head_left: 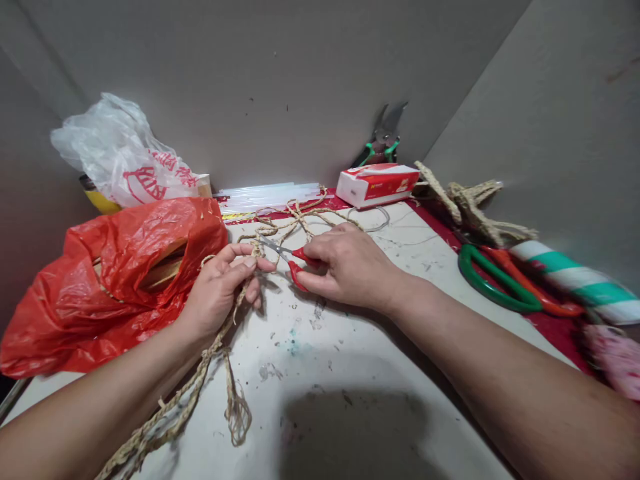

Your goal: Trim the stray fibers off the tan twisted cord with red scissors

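Observation:
My left hand (pixel 225 283) is closed on a braided straw cord (pixel 203 373), pinching it between thumb and fingers. Lengths of the cord trail down past my left forearm to the bottom edge, and one end is frayed into loose loops. More of it lies tangled on the table beyond my hands. In my right hand (pixel 350 267) are small scissors (pixel 297 267) with red handles, thumb and fingers in the loops. Their blades are parted and point left, at the cord beside my left fingertips. Whether they touch the cord I cannot tell.
A red plastic bag (pixel 130 267) with slatted pieces inside lies left, below a white plastic bag (pixel 120 153). Clear sticks (pixel 270 197), a tissue pack (pixel 377 185) and pruning shears (pixel 385 137) line the back. Large scissors (pixel 495 283), straw braids (pixel 470 200) and a striped roll (pixel 575 277) lie right.

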Available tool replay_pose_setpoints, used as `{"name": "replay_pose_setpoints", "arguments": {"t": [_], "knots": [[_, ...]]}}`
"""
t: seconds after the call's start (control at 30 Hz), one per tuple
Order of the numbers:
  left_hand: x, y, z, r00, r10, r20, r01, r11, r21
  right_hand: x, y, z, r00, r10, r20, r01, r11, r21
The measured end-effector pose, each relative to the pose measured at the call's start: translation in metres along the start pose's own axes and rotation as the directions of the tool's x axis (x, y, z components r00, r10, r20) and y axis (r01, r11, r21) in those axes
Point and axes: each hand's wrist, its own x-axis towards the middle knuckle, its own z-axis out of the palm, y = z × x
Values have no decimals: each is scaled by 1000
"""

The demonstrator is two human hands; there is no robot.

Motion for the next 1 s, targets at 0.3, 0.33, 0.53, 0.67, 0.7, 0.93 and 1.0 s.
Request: {"name": "replay_pose_setpoints", "arguments": {"t": [0.3,0.33,0.53,0.67,0.7,0.93,1.0], "knots": [[-1,1,0,998,28,-56,-26,999,39,0,-4,-5,997,-65,28,67,996,-61],[-1,1,-1,998,30,-59,-28,999,37,0,-5,-6,997,-69,32,71,994,-77],[0,-1,-3,997,42,-64,-40,999,33,0,-10,-7,994,-95,45,99,989,-107],[1,-1,-3,997,51,-64,-49,998,29,1,-9,-7,992,-102,75,106,993,-56],[1,-1,-3,997,50,-64,-48,998,28,1,-9,-7,991,-105,80,108,993,-41],[0,0,-2,997,38,-60,-38,999,14,0,-5,-3,994,-93,62,90,995,47],[0,1,-2,998,37,-58,-37,999,-1,0,-4,-2,997,-66,31,65,997,50]]}}
